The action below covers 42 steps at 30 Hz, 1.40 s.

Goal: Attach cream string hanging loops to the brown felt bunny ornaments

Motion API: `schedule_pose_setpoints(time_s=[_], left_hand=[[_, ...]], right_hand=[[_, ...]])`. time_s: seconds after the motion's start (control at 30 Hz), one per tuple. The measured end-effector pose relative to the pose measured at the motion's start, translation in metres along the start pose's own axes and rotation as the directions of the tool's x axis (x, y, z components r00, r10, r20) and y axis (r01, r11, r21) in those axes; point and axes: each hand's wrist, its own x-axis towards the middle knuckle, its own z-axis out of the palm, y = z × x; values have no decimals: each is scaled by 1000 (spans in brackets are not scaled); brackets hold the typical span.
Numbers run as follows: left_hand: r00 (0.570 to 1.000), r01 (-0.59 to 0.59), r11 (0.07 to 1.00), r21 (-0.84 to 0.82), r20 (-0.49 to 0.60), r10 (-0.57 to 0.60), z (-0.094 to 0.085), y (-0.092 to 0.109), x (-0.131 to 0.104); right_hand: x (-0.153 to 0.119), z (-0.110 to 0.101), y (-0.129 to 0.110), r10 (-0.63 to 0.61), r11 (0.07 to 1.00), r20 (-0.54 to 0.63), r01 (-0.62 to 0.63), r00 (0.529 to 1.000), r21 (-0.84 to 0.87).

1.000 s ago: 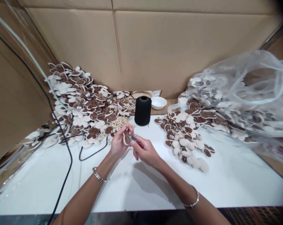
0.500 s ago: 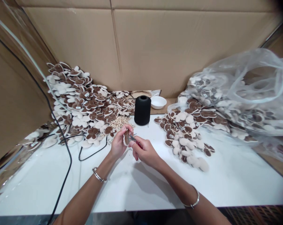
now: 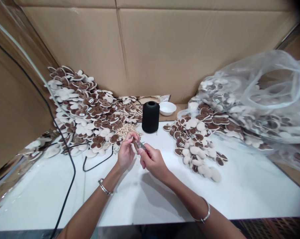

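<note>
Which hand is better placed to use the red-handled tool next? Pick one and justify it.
Right, most likely: the right hand grips the red-handled tool, metal end toward the brown plush piece. The left hand is busy holding that piece.

Even, cool light, apparently from overhead. Table [image 3: 40,202] brightest, pale bluish white; soft-edged grey shadow [image 3: 152,199] below hands and right forearm [image 3: 187,196]. Left wall [image 3: 8,99] dimmer than back wall [image 3: 169,49]; space under table dark. Small glints on bracelets [image 3: 104,187], milky sheen on bag [image 3: 276,79]. Spool [image 3: 150,121] near black, little detail. Wide-angle stretch toward sides; right edge smeared, top right corner blacked out. Snips [image 3: 145,149] and piece [image 3: 134,144] between left hand [image 3: 126,152] and right hand [image 3: 153,161] small, soft, fine detail lost.
</note>
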Motion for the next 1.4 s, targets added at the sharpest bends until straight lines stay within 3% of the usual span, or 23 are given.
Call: schedule_pose_setpoints(time_s=[0.27, 0.47, 0.67, 0.9, 1.0, 1.07, 1.17, 1.27, 1.4], left_hand=[[1000, 14, 999, 38, -5, -14, 0, 0, -1], [999, 7, 999, 52, -35, -6, 1, -1, 0], [1000, 20, 1000, 17, -13, -20, -4, -8, 4], [995, 60, 998, -14, -78, -61, -1, -4, 2], [994, 65, 998, -15, -91, -66, -1, -2, 2], [995, 70, 997, -28, -73, -72, -1, -3, 3], [996, 67, 997, -48, -55, -70, -3, -5, 4], [991, 92, 995, -48, -95, -97, -5, -8, 6], [986, 107, 992, -69, -123, -115, -6, -8, 7]], right_hand=[[1, -2, 0, 24, 1000, 69, -24, 997, -2], [-2, 1, -2, -20, 999, -32, 19, 999, -26], [3, -9, -5, -33, 991, -195, 58, 980, 123], [4, -7, -5, 17, 998, 21, -18, 1000, 52], [3, -4, -3, 30, 999, 53, -32, 998, 40], [4, -4, 1, 30, 999, -7, -30, 1000, 23], [10, -10, 9, 45, 990, -203, -70, 978, -119], [17, -21, 16, 81, 877, -315, -217, 946, -428], [22, -30, 24, 141, 595, -293, -317, 946, -738]])
